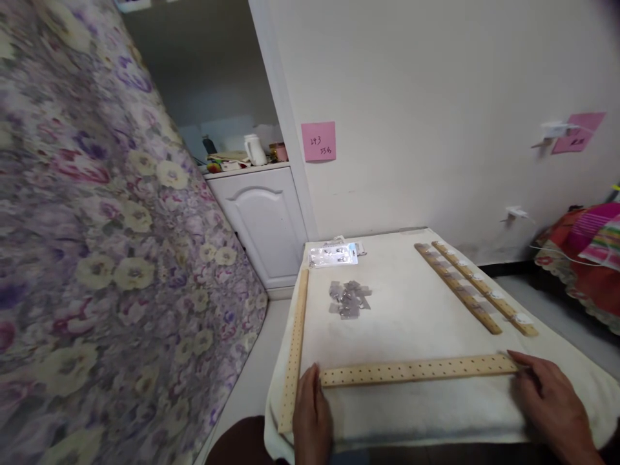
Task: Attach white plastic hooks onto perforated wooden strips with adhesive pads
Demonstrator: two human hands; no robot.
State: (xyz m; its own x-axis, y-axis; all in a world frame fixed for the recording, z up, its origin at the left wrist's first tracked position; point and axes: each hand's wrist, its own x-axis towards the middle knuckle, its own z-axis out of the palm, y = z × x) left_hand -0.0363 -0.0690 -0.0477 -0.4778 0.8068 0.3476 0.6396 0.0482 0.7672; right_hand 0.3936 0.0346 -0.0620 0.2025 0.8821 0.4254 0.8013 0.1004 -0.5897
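left hand point(312, 416): wrist cut by bottom edge | pink note point(318, 141): writing illegible | grey pile point(349, 298): pieces indistinct

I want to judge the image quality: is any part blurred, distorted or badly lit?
Head view: the floral fabric at left is blurred; the door frame leans, wide-angle distortion; light is soft, without glare; the perforated strip between left hand and right hand looks sharp.
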